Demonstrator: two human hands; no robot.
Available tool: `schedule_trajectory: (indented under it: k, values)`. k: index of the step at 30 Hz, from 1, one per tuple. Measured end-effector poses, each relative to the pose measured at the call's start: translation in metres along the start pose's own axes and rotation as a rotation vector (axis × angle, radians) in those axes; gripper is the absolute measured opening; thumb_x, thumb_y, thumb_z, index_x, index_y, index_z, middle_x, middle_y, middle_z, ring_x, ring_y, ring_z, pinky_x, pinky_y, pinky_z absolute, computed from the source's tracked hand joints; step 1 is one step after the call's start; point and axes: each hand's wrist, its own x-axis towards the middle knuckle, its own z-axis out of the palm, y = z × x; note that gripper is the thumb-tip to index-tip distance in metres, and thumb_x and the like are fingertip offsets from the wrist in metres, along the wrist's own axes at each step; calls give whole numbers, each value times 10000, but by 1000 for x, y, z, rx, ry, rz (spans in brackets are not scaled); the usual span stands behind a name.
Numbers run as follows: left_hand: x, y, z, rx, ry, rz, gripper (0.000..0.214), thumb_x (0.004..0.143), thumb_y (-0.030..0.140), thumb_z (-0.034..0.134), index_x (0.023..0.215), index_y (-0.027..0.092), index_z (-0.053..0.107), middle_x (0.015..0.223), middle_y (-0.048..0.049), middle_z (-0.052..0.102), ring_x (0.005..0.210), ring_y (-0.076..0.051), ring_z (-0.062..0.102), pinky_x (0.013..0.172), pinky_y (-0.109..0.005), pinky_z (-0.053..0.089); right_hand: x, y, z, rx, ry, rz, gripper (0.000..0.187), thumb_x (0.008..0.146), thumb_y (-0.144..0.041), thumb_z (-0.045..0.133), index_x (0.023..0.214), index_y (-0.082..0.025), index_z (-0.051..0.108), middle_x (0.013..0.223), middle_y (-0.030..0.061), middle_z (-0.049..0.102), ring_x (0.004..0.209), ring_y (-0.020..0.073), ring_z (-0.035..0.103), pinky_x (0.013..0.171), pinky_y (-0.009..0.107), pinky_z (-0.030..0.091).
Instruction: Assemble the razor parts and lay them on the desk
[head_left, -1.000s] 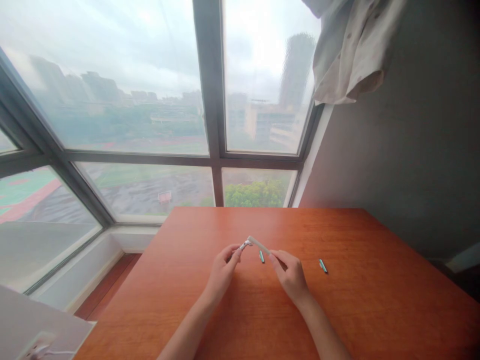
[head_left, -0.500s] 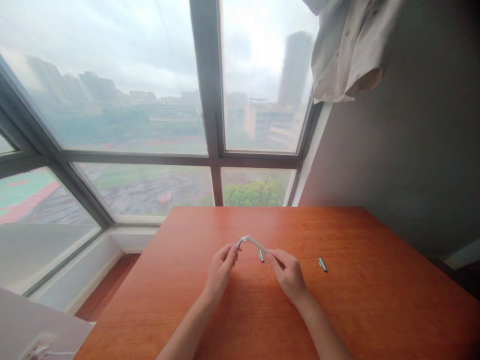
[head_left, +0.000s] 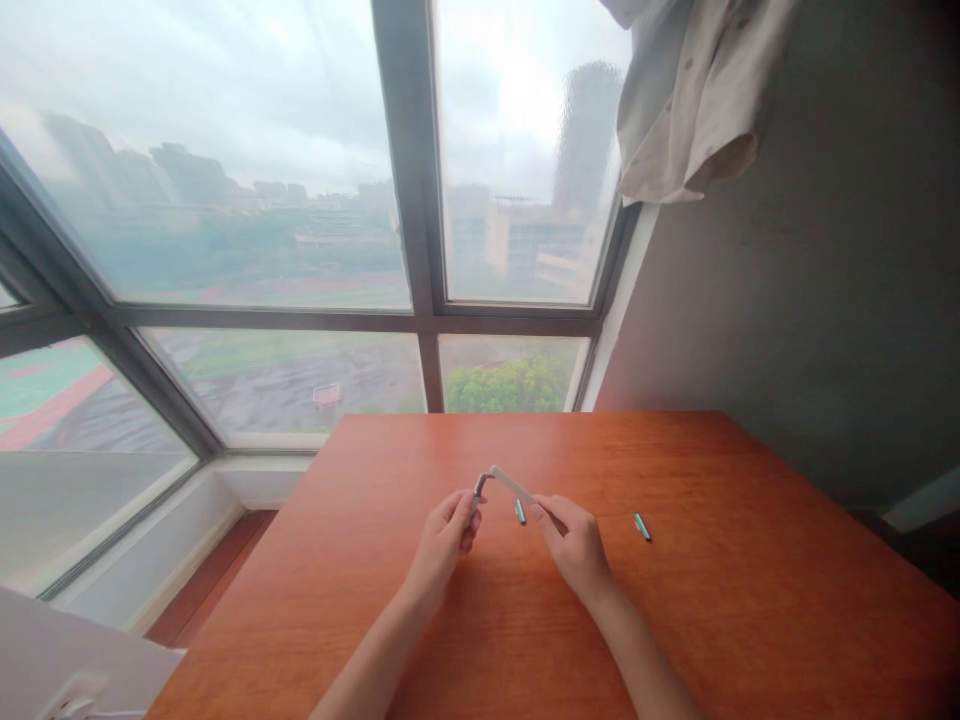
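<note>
Above the middle of the table, my left hand [head_left: 444, 540] is closed on a slim, dark grey metallic tool [head_left: 478, 490] whose tip bends to the right. My right hand [head_left: 574, 545] pinches the lower end of a pale, flat stick [head_left: 513, 485], which slants up to the left. The stick's upper end meets or nearly meets the bent tip; I cannot tell if they touch. Just left of my right fingers, a small teal-and-dark strip-shaped piece [head_left: 520, 511] lies on the table. A similar teal piece [head_left: 642, 527] rests farther right.
The reddish-brown wooden table [head_left: 360, 600] spreads out beneath both hands. Large window panes with a grey frame [head_left: 424, 318] stand behind it. A light shirt [head_left: 690, 110] hangs at the upper right, by a dark grey wall [head_left: 795, 320].
The grey tool in my left hand now stands more upright, and more of it shows. The right hand has barely moved. The view has shifted slightly.
</note>
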Motion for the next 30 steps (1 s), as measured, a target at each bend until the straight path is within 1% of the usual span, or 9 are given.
schedule_trajectory:
  k: [2, 8, 12, 16, 19, 24, 30]
  values:
    - [0, 0, 0, -25, 3, -11, 506, 741, 622, 586, 910, 146, 617, 603, 46, 453, 437, -51, 307, 405, -173, 185, 0, 1, 0, -11, 8, -1, 326, 928, -368, 446, 883, -200, 721, 795, 67, 695, 730, 186, 638, 662, 251, 492]
    - [0, -3, 1, -46, -26, -32, 465, 733, 585, 629, 892, 148, 607, 586, 60, 436, 432, -44, 317, 409, -174, 190, 0, -3, -1, 13, -34, 0, 307, 932, -353, 451, 869, -202, 711, 772, 52, 683, 708, 177, 633, 649, 239, 479]
    - [1, -4, 1, -79, -34, -63, 438, 712, 559, 666, 883, 164, 584, 579, 73, 415, 435, -44, 299, 416, -176, 169, 0, -1, 0, -14, -15, 9, 308, 935, -348, 443, 879, -203, 709, 783, 56, 681, 707, 180, 626, 641, 243, 465]
    - [2, -6, -1, -100, -55, -49, 410, 742, 544, 647, 884, 165, 579, 582, 73, 418, 433, -39, 285, 420, -179, 159, 0, 0, 0, -11, -7, 20, 298, 934, -345, 447, 891, -200, 703, 746, 47, 660, 666, 170, 602, 613, 244, 445]
    - [3, -9, -2, -93, -68, -43, 411, 754, 548, 632, 889, 164, 579, 575, 75, 419, 421, -36, 277, 417, -181, 146, -1, -2, 0, 26, -19, 15, 283, 934, -338, 451, 917, -197, 695, 759, 43, 656, 683, 167, 601, 622, 240, 440]
    - [5, -13, -2, -54, -84, -41, 422, 749, 555, 631, 878, 157, 574, 545, 80, 413, 409, -37, 275, 408, -179, 138, -1, -1, 0, 14, -63, 22, 280, 935, -335, 455, 907, -201, 699, 733, 32, 645, 670, 161, 588, 622, 236, 429]
    - [6, -16, -3, -43, -74, -34, 456, 730, 577, 635, 884, 151, 588, 543, 84, 405, 399, -32, 244, 392, -176, 120, 0, -1, -1, -6, -50, 41, 263, 927, -326, 469, 926, -211, 706, 760, 35, 656, 690, 163, 595, 641, 239, 429]
